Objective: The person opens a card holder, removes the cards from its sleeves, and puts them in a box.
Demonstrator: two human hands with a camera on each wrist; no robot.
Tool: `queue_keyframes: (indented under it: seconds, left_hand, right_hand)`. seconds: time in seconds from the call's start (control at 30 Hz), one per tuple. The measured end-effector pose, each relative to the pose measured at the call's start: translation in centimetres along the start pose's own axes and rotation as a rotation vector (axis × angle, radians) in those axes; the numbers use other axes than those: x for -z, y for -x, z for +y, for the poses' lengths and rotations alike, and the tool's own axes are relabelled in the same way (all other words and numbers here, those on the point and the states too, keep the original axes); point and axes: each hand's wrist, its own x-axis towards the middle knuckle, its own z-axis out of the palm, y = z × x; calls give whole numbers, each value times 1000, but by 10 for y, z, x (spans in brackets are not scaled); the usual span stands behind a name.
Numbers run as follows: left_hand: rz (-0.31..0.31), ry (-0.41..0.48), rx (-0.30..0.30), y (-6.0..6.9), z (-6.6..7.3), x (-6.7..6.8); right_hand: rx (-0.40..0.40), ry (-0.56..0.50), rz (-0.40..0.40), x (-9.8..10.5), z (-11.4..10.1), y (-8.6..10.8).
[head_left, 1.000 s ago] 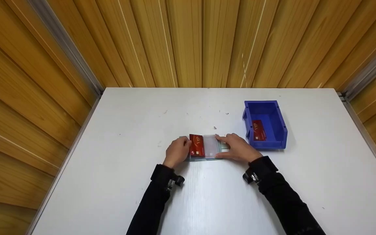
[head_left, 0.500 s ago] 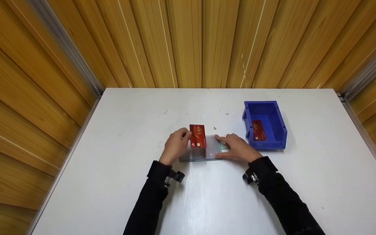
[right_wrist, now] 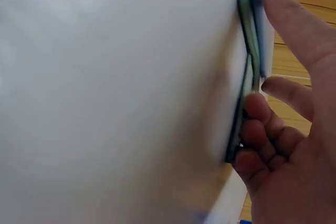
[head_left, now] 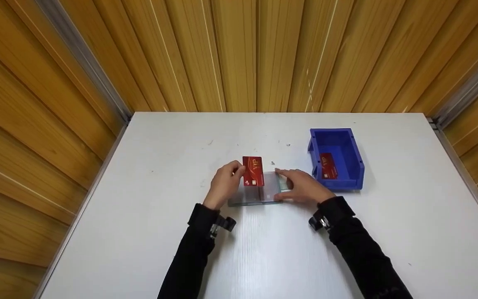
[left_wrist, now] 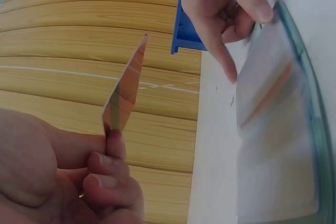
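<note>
Red plastic, rectangular and with gold lettering, is the card [head_left: 253,171] which your left hand [head_left: 224,182] pinches by its left edge, as the head view shows. One second ago this card lay across the left part of the clear, flat plastic holder with greenish edges [head_left: 270,187]; now it is raised above it, and the left part is uncovered. For the work in hand, I judge this means that card and holder are now separate. Your right hand [head_left: 303,187] grasps the holder's right end, as it did before, and covers some of that end. Unchanged also is the second red card [head_left: 328,166], lying in the blue open plastic bin [head_left: 340,185] on the white table [head_left: 181,174].

In the left wrist view, you see the raised card very obliquely, between your thumb and fingers, so its print cannot be read. An orange-red streak [left_wrist: 270,95] shows on the holder; whether it is a reflection or something inside, I cannot tell. The bin is partly hidden behind your right hand.

In the right wrist view, your fingers are bent against the holder's edge, with the thumb higher along it. Its surface is blurred, and the raised card cannot be made out.
</note>
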Motion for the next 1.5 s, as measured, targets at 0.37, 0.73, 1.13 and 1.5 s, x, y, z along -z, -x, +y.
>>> queue_keyframes:
  seconds: [0.37, 0.73, 1.13, 1.5]
  left_hand:
    - [-14, 31, -12, 0, 1, -9]
    - [-19, -74, -47, 1, 1, -28]
    - [-48, -120, -67, 1, 1, -24]
    - [-8, -230, -82, 4, -13, -23]
  right_hand:
    - [-134, -791, 169, -7, -56, -6]
    - [-263, -777, 440, -36, -83, -20]
    - [-262, -570, 514, -40, -77, -22]
    - [-261, -546, 579, -16, -64, -12]
